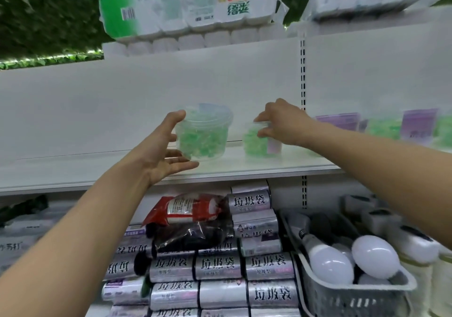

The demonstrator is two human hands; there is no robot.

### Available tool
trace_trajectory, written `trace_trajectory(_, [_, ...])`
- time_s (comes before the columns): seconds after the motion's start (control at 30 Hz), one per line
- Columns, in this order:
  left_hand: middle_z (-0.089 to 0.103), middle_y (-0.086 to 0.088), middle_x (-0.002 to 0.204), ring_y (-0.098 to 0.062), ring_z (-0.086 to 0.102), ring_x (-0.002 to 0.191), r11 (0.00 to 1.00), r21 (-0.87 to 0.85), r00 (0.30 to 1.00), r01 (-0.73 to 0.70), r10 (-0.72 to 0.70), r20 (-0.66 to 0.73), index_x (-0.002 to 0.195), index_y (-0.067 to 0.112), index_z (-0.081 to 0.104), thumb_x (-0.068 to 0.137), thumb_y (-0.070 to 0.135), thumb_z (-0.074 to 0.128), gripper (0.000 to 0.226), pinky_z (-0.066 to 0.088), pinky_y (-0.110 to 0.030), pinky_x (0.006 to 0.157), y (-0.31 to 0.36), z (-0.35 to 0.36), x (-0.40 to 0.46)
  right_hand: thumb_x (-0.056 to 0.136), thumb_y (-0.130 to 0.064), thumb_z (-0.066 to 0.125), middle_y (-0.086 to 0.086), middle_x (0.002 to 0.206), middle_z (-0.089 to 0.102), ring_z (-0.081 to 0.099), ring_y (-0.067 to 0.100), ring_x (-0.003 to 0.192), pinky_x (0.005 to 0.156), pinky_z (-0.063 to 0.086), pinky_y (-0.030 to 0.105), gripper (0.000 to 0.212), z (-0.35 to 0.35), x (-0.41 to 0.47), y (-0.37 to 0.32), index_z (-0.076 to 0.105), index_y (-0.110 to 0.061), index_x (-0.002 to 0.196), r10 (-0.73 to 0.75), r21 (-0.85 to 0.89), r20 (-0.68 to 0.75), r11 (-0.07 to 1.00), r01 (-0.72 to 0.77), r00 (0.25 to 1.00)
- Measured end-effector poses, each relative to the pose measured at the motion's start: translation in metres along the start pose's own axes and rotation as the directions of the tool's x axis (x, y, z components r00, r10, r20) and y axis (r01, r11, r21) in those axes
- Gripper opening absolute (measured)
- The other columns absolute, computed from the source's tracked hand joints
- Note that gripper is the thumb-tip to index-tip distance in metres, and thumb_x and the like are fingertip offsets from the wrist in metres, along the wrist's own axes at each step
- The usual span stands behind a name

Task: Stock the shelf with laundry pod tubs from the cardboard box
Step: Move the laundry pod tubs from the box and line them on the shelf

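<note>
A clear laundry pod tub [204, 136] full of green pods sits at the front of the white shelf [73, 170], left of centre. My left hand [163, 153] holds it from the left, thumb at the lid rim and fingers spread under its base. A second laundry pod tub [254, 145] with a purple label stands on the shelf to the right. My right hand [281, 123] reaches over this one and grips its top between thumb and fingers. More tubs [381, 128] with purple labels stand in a blurred row further right.
Packs of toilet paper [190, 6] lie on the shelf above. Below are stacked silver rolls of bin bags [220, 265], a red and black packet [190, 211], and a grey basket [354, 294] of light bulbs. A slotted upright [303, 72] divides the shelf back.
</note>
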State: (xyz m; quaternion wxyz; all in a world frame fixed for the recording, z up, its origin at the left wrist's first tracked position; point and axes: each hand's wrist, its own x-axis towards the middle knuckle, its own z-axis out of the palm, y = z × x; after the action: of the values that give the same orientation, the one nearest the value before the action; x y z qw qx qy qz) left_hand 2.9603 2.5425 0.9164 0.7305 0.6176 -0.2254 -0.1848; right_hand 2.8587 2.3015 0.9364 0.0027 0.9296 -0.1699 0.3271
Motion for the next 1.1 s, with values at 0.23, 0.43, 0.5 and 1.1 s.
trace_trajectory(0.23, [0.052,-0.021,0.115,-0.035,0.063,0.097,0.999,0.045,0.999,0.018,-0.021,0.05,0.132,0.009,0.042,0.079,0.053,0.067,0.073,0.058,-0.046,0.078,0.003,-0.004,0.032,0.091,-0.012,0.052,0.014,0.124,0.043,0.045,0.032,0.116,0.094,0.042,0.038,0.043,0.031,0.039,0.006,0.05,-0.019,0.133,0.101,-0.062,0.068,0.993,-0.097,0.993])
trace_trajectory(0.43, [0.05,-0.022,0.118,-0.035,0.062,0.098,0.997,0.069,0.996,0.045,-0.05,0.072,0.132,0.009,0.042,0.078,0.053,0.068,0.074,0.06,-0.046,0.072,0.002,-0.007,0.045,0.087,0.002,0.039,0.012,0.129,0.041,0.032,0.031,0.122,0.092,0.043,0.043,0.062,0.042,0.052,0.016,0.036,-0.02,0.144,0.038,-0.291,0.167,0.957,0.013,0.985])
trace_trajectory(0.5, [0.048,-0.023,0.121,-0.037,0.061,0.101,0.995,0.081,0.995,0.052,-0.059,0.084,0.132,0.009,0.043,0.078,0.053,0.068,0.074,0.061,-0.045,0.065,0.001,-0.008,0.045,0.088,0.002,0.036,0.012,0.138,0.037,0.03,0.032,0.125,0.099,0.039,0.043,0.066,0.036,0.051,0.014,0.026,-0.021,0.149,0.061,-0.314,0.241,0.949,0.018,0.969])
trace_trajectory(1.1, [0.062,-0.017,0.103,-0.025,0.066,0.079,0.888,0.449,0.968,-0.101,-0.017,0.251,0.116,0.011,0.052,0.081,0.071,0.047,0.07,0.057,-0.039,0.075,0.001,0.069,0.044,0.089,-0.017,0.056,-0.005,0.119,0.06,0.051,0.016,0.115,0.099,0.042,0.042,0.025,-0.053,-0.075,0.033,0.066,-0.025,0.11,-0.033,0.065,-0.266,0.997,0.052,0.964])
